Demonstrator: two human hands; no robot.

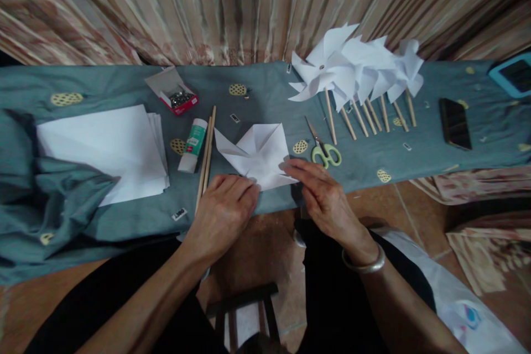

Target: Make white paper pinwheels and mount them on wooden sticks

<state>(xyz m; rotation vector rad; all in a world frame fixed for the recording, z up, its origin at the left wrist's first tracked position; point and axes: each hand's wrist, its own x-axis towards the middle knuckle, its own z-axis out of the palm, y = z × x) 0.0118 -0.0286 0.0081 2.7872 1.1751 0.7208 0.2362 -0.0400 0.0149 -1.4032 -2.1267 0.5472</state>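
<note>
A white paper sheet (265, 163), cut and partly folded like a pinwheel, lies at the front edge of the cloth-covered table. One pointed flap stands up at its left. My left hand (226, 210) is closed at the sheet's lower left edge, fingers curled and thumb against the paper. On the right corner rest the outstretched fingertips of my right hand (326, 193), its thumb apart below. Two wooden sticks (206, 149) lie just beyond my left hand, beside a green and white glue stick (194, 145). Green-handled scissors (326, 154) lie beyond my right hand.
Several finished paper pinwheels (327, 63) on sticks lie at the back right. A black phone (455, 123) is farther right. At left are a stack of white paper (99, 149) and an open red box (176, 97) of small metal pieces. A curtain (232, 11) hangs behind.
</note>
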